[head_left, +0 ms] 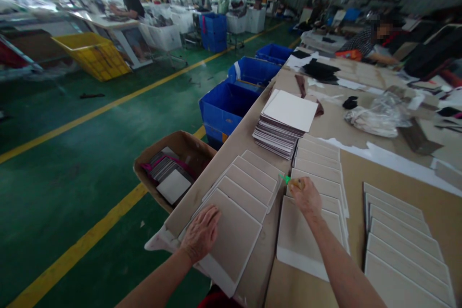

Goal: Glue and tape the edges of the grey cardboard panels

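Panels (238,238) look light, stiffish — prob. best held by edges; L hand (201,233) open atop, R hand (306,196) gripping green-tipped tool (296,183).

At 6 o'clock from the view's centre, the panels (238,236) look like smooth, matt board with paler edges. The tool (294,182) at 4 o'clock has a green, plastic-looking tip, its finish too small to tell. Between 2 and 3 o'clock, the stack (291,111) shows a smooth, matt white top; at 3 o'clock the bag (393,106) is crinkled, shiny, clear plastic. The box (144,169) at 8 o'clock is matt cardboard. At 10 o'clock the crate (103,60) looks like plastic; the green floor (108,154) at 9 is smooth and glossy.
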Tool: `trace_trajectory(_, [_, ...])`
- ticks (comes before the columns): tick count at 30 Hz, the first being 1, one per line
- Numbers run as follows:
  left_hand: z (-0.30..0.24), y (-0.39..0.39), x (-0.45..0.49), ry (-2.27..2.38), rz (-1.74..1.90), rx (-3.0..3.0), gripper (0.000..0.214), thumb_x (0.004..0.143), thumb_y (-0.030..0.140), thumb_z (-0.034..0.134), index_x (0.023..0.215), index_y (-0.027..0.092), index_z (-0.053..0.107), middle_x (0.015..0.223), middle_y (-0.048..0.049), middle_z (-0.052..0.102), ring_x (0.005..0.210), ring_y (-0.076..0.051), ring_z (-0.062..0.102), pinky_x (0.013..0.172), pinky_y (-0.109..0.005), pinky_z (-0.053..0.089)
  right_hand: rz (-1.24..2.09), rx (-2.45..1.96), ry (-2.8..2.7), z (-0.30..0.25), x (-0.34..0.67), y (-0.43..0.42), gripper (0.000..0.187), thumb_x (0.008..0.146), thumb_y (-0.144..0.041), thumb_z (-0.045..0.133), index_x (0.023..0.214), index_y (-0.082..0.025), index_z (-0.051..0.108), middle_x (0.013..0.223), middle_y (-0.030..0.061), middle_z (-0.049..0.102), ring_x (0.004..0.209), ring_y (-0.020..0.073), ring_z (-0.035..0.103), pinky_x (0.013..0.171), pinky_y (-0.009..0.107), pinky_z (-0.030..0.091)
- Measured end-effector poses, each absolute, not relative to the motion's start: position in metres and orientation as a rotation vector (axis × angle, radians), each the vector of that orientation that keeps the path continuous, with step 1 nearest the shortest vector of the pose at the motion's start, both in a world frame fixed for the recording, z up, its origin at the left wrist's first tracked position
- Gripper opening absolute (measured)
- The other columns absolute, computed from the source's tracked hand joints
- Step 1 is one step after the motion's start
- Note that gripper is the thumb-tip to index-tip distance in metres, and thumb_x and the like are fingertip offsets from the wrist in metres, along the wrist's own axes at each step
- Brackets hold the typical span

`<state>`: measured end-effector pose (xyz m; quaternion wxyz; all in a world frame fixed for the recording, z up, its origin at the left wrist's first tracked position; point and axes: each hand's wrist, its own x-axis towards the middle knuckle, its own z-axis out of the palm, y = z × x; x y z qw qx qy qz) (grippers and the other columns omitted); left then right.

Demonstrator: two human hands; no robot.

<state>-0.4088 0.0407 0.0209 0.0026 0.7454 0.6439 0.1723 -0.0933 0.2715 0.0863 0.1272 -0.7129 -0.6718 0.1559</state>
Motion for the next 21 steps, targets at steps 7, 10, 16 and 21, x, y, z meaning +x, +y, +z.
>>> trace_trajectory(7, [0.023, 0.040, -0.412, 1.984, 0.620, 2.346, 0.044, 0.087, 0.014, 0.046, 0.129, 0.020, 0.056, 0.130, -0.0094, 0.058, 0.129, -0.025, 0.047, 0.108, -0.042, 0.044, 0.366, -2.124, -2.090, 0.097, -0.111, 0.289, 0.024, 0.088, -0.041, 0.054, 0.102, -0.022, 0.059, 0.097, 0.0051, 0.063, 0.081, 0.0200, 0.059, 0.062, 0.029, 0.032])
trace_trajectory(10, [0.024, 0.040, -0.412, 1.976, 0.615, 2.338, 0.045, 0.086, 0.014, 0.048, 0.130, 0.019, 0.056, 0.132, -0.0095, 0.057, 0.129, -0.026, 0.046, 0.108, -0.043, 0.043, 0.367, -2.100, -2.157, 0.101, -0.128, 0.298, 0.026, 0.087, -0.041, 0.056, 0.106, -0.023, 0.059, 0.099, 0.0054, 0.064, 0.082, 0.0202, 0.060, 0.062, 0.029, 0.033])
trace_trajectory(16, [0.027, 0.039, -0.412, 1.975, 0.676, 2.307, 0.051, 0.083, 0.013, 0.050, 0.133, 0.022, 0.054, 0.132, -0.0078, 0.058, 0.129, -0.025, 0.047, 0.107, -0.042, 0.044, 0.359, -2.035, -2.269, 0.109, -0.160, 0.309, 0.022, 0.085, -0.038, 0.059, 0.101, -0.023, 0.059, 0.094, 0.0045, 0.066, 0.079, 0.0200, 0.061, 0.061, 0.028, 0.033])
trace_trajectory(21, [0.027, 0.039, -0.413, 1.961, 0.673, 2.290, 0.050, 0.082, 0.013, 0.052, 0.131, 0.021, 0.055, 0.131, -0.0083, 0.058, 0.128, -0.026, 0.047, 0.108, -0.042, 0.043, 0.328, -1.962, -2.333, 0.108, -0.194, 0.315, 0.022, 0.086, -0.037, 0.058, 0.104, -0.023, 0.059, 0.095, 0.0044, 0.066, 0.079, 0.0189, 0.061, 0.062, 0.027, 0.034])
